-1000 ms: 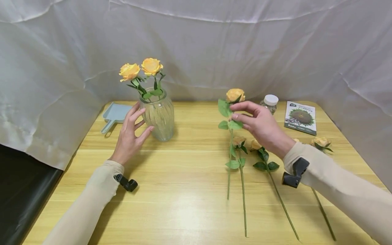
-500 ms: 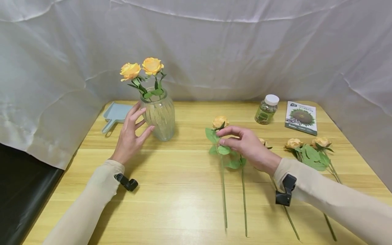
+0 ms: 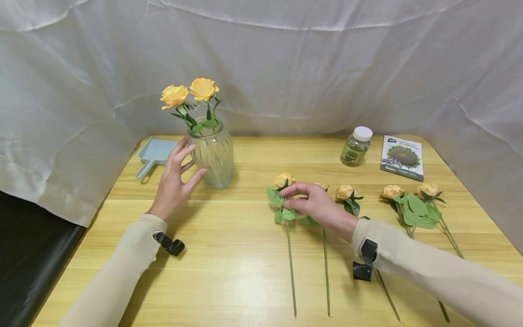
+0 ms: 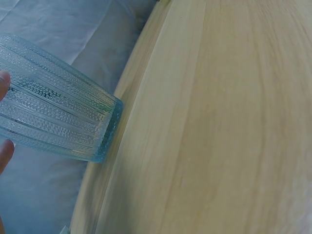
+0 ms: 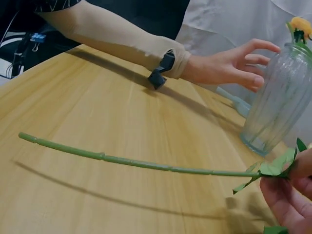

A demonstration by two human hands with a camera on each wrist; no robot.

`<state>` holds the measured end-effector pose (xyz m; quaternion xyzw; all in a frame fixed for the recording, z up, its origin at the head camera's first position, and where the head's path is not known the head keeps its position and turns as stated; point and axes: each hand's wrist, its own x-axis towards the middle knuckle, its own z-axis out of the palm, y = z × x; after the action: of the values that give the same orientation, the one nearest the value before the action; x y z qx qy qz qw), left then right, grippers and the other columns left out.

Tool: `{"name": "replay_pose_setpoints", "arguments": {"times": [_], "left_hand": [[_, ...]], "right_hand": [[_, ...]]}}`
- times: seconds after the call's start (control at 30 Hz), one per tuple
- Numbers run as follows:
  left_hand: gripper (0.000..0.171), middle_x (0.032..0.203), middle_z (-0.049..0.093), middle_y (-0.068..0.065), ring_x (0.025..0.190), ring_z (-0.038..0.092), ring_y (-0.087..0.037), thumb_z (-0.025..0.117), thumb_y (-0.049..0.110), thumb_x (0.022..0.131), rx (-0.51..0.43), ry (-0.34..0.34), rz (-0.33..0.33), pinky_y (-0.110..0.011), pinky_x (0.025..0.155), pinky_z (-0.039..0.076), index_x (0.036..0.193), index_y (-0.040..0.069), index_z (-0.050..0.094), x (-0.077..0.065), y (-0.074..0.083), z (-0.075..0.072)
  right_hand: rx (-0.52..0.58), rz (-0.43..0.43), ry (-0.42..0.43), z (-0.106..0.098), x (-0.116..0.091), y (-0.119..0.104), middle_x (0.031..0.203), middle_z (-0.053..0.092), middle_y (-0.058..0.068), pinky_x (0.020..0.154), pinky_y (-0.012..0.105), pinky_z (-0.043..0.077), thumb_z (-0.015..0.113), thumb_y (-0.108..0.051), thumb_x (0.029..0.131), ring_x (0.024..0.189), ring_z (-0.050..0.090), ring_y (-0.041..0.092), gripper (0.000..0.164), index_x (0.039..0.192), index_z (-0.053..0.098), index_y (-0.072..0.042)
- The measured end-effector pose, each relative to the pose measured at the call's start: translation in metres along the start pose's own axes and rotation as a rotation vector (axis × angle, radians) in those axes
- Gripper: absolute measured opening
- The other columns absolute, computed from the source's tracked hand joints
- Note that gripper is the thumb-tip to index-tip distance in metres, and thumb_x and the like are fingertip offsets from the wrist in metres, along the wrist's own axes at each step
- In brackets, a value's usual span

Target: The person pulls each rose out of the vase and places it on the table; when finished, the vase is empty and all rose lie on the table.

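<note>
My right hand (image 3: 316,204) pinches a yellow rose (image 3: 284,180) by its upper stem, just below the bloom. In the right wrist view its green stem (image 5: 136,162) hangs over the table and casts a shadow on the wood. On the left stands a ribbed glass vase (image 3: 212,156), holding two yellow roses (image 3: 204,89). My left hand (image 3: 173,179) is at the vase's left side, fingers spread and slightly bent, fingertips right at the glass. The left wrist view shows the vase's lower part (image 4: 58,97) with fingertips (image 4: 4,83) beside it.
Several more yellow roses (image 3: 346,192) lie on the wooden table (image 3: 229,272), right of the held one and partly under my right arm. At the back are a white-capped jar (image 3: 354,147) and a sunflower packet (image 3: 402,156). A light blue dustpan (image 3: 157,150) lies behind my left hand.
My right hand has moved left and down towards the table's front with the rose, away from the roses at right. The left hand stays at the vase.
</note>
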<state>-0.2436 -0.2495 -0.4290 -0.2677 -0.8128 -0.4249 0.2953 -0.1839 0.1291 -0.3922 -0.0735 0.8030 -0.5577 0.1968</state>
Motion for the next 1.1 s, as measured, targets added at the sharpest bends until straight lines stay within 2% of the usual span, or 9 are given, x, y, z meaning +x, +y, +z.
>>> {"name": "replay_pose_setpoints", "arguments": {"times": [0.33,0.57,0.87,1.1], "left_hand": [[0.072,0.176,0.03,-0.02,0.156,0.044,-0.042,0.077,-0.008,0.097,-0.004,0.003,0.0,-0.048,0.117,0.057,0.158,0.007,0.042,0.0,0.0,0.0],[0.072,0.176,0.03,-0.019,0.156,0.044,-0.042,0.077,-0.008,0.097,-0.006,0.002,0.011,-0.05,0.117,0.058,0.158,0.007,0.042,0.001,0.0,0.001],[0.072,0.176,0.03,-0.02,0.156,0.044,-0.043,0.077,-0.008,0.096,0.003,0.004,0.008,-0.049,0.116,0.058,0.158,0.007,0.043,0.0,-0.001,0.001],[0.072,0.175,0.031,-0.02,0.155,0.045,-0.043,0.077,-0.009,0.096,0.0,0.006,0.01,-0.051,0.115,0.059,0.157,0.007,0.044,0.0,0.0,0.0]], "right_hand": [[-0.128,0.0,-0.001,0.012,0.002,0.006,0.139,0.068,0.015,0.078,0.033,0.067,0.074,-0.009,0.103,0.099,0.072,0.019,0.026,0.129,0.075,-0.01],[-0.225,0.008,0.025,0.016,0.001,0.009,0.136,0.072,0.008,0.086,0.031,0.066,0.076,-0.013,0.103,0.114,0.073,0.023,0.02,0.122,0.079,-0.018],[-0.324,-0.073,0.026,0.02,0.002,0.01,0.127,0.077,0.006,0.079,0.029,0.063,0.075,-0.008,0.102,0.099,0.071,0.02,0.02,0.119,0.08,-0.017],[-0.462,-0.125,0.05,0.014,-0.001,0.003,0.13,0.078,0.006,0.089,0.037,0.067,0.076,-0.016,0.103,0.104,0.075,0.022,0.016,0.119,0.08,-0.019]]}}
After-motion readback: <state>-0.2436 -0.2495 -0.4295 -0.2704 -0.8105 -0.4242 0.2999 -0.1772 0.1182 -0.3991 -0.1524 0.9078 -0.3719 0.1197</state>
